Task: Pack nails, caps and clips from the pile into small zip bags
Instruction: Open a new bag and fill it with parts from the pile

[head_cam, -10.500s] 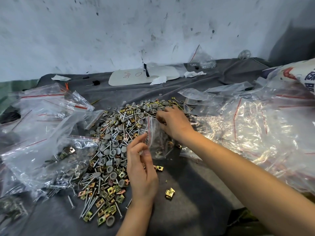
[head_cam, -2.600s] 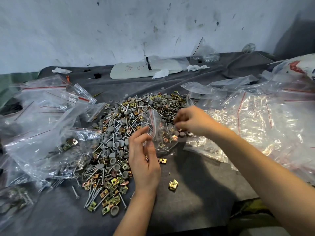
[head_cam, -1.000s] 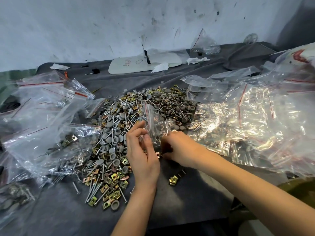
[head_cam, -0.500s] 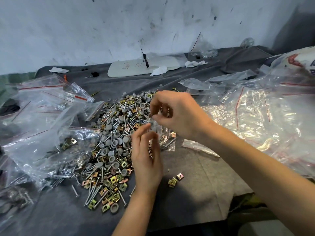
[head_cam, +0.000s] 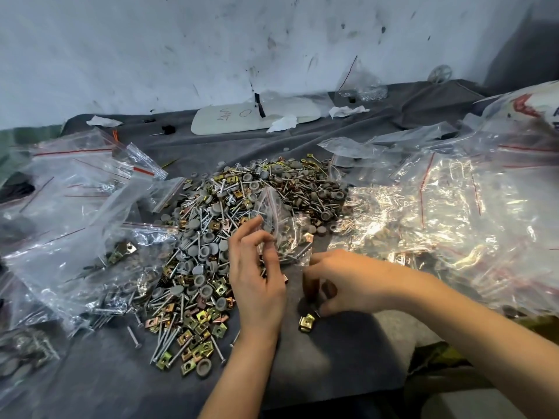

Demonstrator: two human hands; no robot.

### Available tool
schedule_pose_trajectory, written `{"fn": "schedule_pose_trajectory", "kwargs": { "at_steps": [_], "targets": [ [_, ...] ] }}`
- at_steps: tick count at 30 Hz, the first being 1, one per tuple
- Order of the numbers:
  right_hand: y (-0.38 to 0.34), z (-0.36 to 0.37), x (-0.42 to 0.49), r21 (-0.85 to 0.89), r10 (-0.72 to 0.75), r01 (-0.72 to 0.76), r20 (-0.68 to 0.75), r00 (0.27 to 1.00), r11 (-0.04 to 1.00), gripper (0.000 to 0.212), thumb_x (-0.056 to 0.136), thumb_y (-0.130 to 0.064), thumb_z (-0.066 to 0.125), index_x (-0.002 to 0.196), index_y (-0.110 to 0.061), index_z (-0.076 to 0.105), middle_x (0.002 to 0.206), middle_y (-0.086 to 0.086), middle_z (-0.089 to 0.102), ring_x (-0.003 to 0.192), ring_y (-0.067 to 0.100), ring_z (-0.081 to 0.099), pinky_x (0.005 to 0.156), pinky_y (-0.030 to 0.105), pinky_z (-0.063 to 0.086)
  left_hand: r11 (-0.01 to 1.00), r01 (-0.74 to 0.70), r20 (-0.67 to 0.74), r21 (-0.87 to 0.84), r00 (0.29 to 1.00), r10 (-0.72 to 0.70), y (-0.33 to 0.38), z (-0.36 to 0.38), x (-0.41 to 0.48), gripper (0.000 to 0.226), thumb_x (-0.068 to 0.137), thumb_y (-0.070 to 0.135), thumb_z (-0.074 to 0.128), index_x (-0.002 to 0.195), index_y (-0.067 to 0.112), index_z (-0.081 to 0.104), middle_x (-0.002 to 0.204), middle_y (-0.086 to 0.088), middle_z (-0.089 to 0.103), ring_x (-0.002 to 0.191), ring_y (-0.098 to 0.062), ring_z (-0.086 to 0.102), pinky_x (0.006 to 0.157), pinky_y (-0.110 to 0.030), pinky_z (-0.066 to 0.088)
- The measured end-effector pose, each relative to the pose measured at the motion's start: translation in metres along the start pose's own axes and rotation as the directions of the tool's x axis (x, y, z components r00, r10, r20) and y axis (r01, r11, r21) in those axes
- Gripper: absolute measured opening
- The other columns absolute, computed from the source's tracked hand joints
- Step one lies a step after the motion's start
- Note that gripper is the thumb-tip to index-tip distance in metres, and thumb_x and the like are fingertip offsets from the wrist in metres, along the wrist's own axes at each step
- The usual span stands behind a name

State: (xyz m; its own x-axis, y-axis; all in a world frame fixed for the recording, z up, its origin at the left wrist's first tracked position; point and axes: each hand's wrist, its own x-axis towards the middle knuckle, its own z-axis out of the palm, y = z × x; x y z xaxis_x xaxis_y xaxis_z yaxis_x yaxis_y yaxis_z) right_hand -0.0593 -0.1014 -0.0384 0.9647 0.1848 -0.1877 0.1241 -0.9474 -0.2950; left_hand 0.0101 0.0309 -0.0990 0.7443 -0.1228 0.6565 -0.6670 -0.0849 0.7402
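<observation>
The bare stretch of desk (head_cam: 348,367) by its front edge is being hemmed in by the pile (head_cam: 242,207) on the left and heaped bags (head_cam: 453,213) on the right. A small bag (head_cam: 282,228), partly filled, is being pinched at its mouth by the left hand (head_cam: 257,285) beside the pile. The right hand (head_cam: 351,282), raised over the bag half a second ago, is now being held low, fingers curled just beside a loose clip (head_cam: 307,322); whether anything is being gripped cannot be told.

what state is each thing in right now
small zip bag, upright, partly filled, pinched by left hand
right hand, fingers curled down by loose clip, grip unclear
loose clip, lying on grey cloth, not held
pile, mixed, spread on cloth
</observation>
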Motion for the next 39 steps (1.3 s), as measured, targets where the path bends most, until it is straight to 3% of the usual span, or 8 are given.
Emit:
{"fn": "schedule_pose_trajectory", "kwargs": {
  "at_steps": [6, 17, 23, 27, 30, 34, 37, 39],
  "targets": [
    [-0.003, 0.006, -0.006, 0.033, 0.035, -0.035, 0.009, 0.999, 0.999, 0.023, 0.082, -0.023, 0.069, 0.102, -0.016, 0.060, 0.100, -0.002, 0.046, 0.099, 0.018, 0.049, 0.083, 0.031, 0.040, 1.000, -0.010, 0.004, 0.009, 1.000, 0.010, 0.001, -0.001, 0.000, 0.012, 0.094, 0.009, 0.049, 0.100, 0.018, 0.055, 0.123, -0.005, 0.056, 0.116, -0.023, 0.055, 0.086, -0.056, 0.050],
    [0.003, 0.012, -0.009, 0.189, 0.012, 0.009, -0.111, 0.994, 0.982, 0.015, 0.085, -0.013, 0.067, 0.095, -0.019, 0.057, 0.083, -0.010, 0.054, 0.075, 0.008, 0.049, 0.062, 0.014, 0.035, 1.000, -0.022, -0.003, 0.005, 1.000, 0.022, 0.000, -0.001, 0.000, 0.016, 0.093, 0.006, 0.049, 0.100, 0.019, 0.054, 0.123, -0.006, 0.055, 0.116, -0.025, 0.055, 0.088, -0.055, 0.050],
    [-0.012, -0.018, -0.004, 0.835, 0.194, 0.315, -0.436, 0.879, 0.451, 0.014, 0.085, -0.001, 0.065, 0.092, -0.013, 0.069, 0.080, -0.003, 0.070, 0.072, 0.009, 0.064, 0.066, 0.019, 0.051, 0.999, -0.036, 0.010, 0.028, 0.999, 0.036, -0.003, 0.000, 0.001, 0.016, 0.096, 0.018, 0.044, 0.101, 0.011, 0.057, 0.123, -0.004, 0.056, 0.117, -0.020, 0.054, 0.094, -0.045, 0.046],
    [-0.029, -0.031, 0.016, 0.552, 0.220, 0.356, -0.723, 0.655, 0.754, 0.015, 0.083, -0.001, 0.069, 0.094, -0.010, 0.068, 0.087, -0.001, 0.071, 0.084, 0.012, 0.067, 0.074, 0.023, 0.054, 0.996, -0.084, 0.038, 0.005, 0.996, 0.084, 0.000, 0.000, 0.000, 0.014, 0.097, 0.017, 0.045, 0.105, 0.014, 0.055, 0.123, -0.010, 0.055, 0.115, -0.022, 0.055, 0.090, -0.046, 0.051],
    [-0.031, -0.030, 0.029, 0.214, 0.066, 0.164, -0.777, 0.626, 0.963, 0.013, 0.085, -0.005, 0.068, 0.097, -0.009, 0.071, 0.096, -0.001, 0.070, 0.094, 0.018, 0.056, 0.081, 0.033, 0.048, 0.990, -0.138, 0.046, 0.023, 0.989, 0.137, 0.002, 0.001, 0.002, 0.013, 0.096, 0.015, 0.044, 0.107, 0.017, 0.051, 0.123, -0.011, 0.054, 0.115, -0.013, 0.052, 0.095, -0.023, 0.046],
    [-0.025, -0.025, 0.034, 0.178, 0.074, 0.121, -0.806, 0.588, 0.976, 0.023, 0.086, -0.008, 0.066, 0.109, -0.011, 0.069, 0.119, 0.002, 0.061, 0.115, 0.020, 0.051, 0.100, 0.026, 0.040, 0.993, -0.120, 0.033, 0.007, 0.992, 0.119, 0.001, 0.000, 0.001, 0.012, 0.096, 0.016, 0.045, 0.105, 0.019, 0.052, 0.123, -0.007, 0.054, 0.115, -0.015, 0.053, 0.093, -0.027, 0.048],
    [-0.008, -0.024, 0.033, 0.349, 0.282, 0.089, -0.861, 0.423, 0.933, 0.019, 0.087, -0.005, 0.065, 0.104, -0.011, 0.069, 0.108, 0.000, 0.063, 0.097, 0.015, 0.059, 0.087, 0.028, 0.050, 0.998, -0.058, 0.016, -0.020, 0.998, 0.058, 0.002, 0.000, 0.000, 0.012, 0.095, 0.017, 0.046, 0.101, 0.023, 0.054, 0.124, -0.006, 0.055, 0.116, -0.017, 0.054, 0.087, -0.048, 0.052],
    [0.014, -0.023, 0.034, 0.440, 0.407, -0.023, -0.809, 0.424, 0.898, 0.017, 0.088, -0.004, 0.062, 0.101, -0.013, 0.069, 0.101, 0.000, 0.066, 0.089, 0.013, 0.059, 0.083, 0.028, 0.051, 0.999, -0.034, 0.011, -0.027, 0.999, 0.034, 0.002, 0.000, 0.000, 0.015, 0.095, 0.012, 0.048, 0.100, 0.025, 0.053, 0.123, -0.006, 0.056, 0.116, -0.017, 0.054, 0.084, -0.051, 0.052]
  ]
}}
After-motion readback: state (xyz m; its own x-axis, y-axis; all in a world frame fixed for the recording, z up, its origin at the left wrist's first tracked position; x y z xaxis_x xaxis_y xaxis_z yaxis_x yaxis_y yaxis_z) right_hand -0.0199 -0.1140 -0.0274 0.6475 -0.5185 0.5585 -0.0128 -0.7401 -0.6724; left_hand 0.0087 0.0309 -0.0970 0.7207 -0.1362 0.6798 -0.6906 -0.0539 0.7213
